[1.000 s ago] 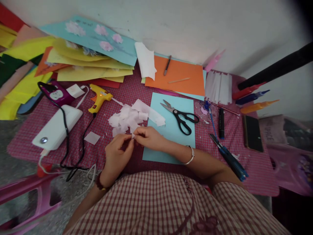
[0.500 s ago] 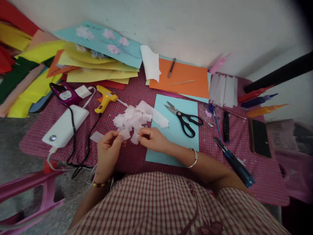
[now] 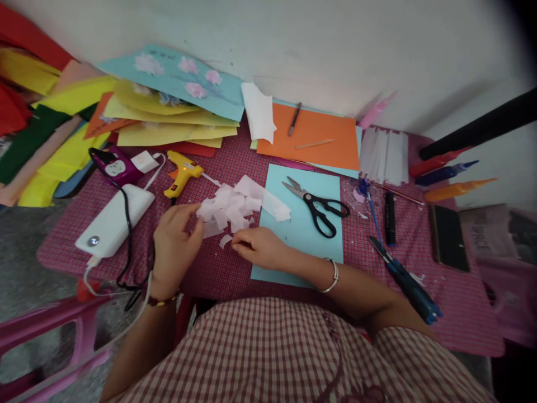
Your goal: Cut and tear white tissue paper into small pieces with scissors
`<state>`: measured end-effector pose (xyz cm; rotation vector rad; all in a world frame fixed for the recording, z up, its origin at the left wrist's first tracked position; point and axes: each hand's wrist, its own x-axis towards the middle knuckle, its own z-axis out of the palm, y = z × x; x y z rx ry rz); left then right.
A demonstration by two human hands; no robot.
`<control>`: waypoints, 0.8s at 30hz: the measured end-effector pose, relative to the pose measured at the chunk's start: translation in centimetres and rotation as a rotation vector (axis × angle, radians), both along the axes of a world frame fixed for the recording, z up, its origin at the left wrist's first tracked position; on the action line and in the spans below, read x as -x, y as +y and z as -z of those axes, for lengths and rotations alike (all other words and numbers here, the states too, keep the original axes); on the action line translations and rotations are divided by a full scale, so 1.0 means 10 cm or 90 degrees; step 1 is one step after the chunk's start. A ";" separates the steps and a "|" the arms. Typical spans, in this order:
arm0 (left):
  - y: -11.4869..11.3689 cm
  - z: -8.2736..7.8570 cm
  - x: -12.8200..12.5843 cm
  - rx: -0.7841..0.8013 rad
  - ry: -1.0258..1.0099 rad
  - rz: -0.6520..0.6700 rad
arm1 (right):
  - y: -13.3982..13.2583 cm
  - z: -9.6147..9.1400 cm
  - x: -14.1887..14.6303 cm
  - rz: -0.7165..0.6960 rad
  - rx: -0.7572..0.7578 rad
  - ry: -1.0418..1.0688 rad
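A heap of small white paper pieces [image 3: 235, 202] lies on the red checked cloth [image 3: 235, 157], beside a light blue sheet [image 3: 293, 235]. My left hand [image 3: 174, 246] reaches to the heap's left edge, and its fingertips pinch one of the white pieces there. My right hand [image 3: 260, 247] rests on the cloth with fingers curled. Its fingertips hold a small white scrap [image 3: 225, 240] just below the heap. Black-handled scissors [image 3: 319, 204] lie on the blue sheet to the right of both hands.
A yellow glue gun [image 3: 182, 172], a white power bank [image 3: 111, 221] and black cables sit to the left. Coloured paper sheets [image 3: 168, 120] are stacked at the back, with an orange sheet [image 3: 310, 137] beside them. Pens [image 3: 403, 274], a marker [image 3: 390, 215], a phone [image 3: 448, 236] and glue bottles [image 3: 457, 187] lie to the right.
My left hand has left the right hand and moved up and left to the heap's edge. My right hand has lowered to the cloth with its small scrap.
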<state>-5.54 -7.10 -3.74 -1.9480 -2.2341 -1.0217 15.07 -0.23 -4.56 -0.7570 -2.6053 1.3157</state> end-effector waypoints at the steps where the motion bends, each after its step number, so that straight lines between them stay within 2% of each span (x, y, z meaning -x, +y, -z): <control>1: 0.04 0.00 -0.05 0.009 0.016 0.043 | 0.00 0.00 0.00 -0.009 -0.014 -0.007; 4: 0.16 0.01 -0.18 0.061 0.068 0.155 | 0.00 0.01 0.00 -0.039 -0.062 -0.017; 6: 0.23 0.02 -0.23 0.081 0.084 0.192 | 0.00 0.02 0.00 -0.057 -0.084 -0.015; 8: 0.27 0.02 -0.23 0.053 0.074 0.202 | 0.00 0.04 -0.01 -0.067 -0.094 -0.015; 10: 0.26 -0.01 -0.19 -0.022 0.042 0.176 | 0.00 0.05 -0.01 -0.071 -0.097 -0.008; 12: 0.21 -0.06 -0.12 -0.110 0.016 0.105 | 0.01 0.06 -0.01 -0.073 -0.095 0.000; 14: 0.16 -0.10 -0.04 -0.156 0.025 0.025 | 0.01 0.06 -0.01 -0.074 -0.089 0.001; 17: 0.11 -0.10 0.09 -0.108 0.076 -0.008 | 0.01 0.07 -0.01 -0.072 -0.086 0.002; 21: 0.16 -0.02 0.16 0.012 0.083 0.032 | 0.01 0.06 -0.01 -0.072 -0.092 0.010; 24: 0.26 -0.01 0.10 0.034 0.074 0.056 | 0.01 0.06 -0.01 -0.074 -0.102 0.009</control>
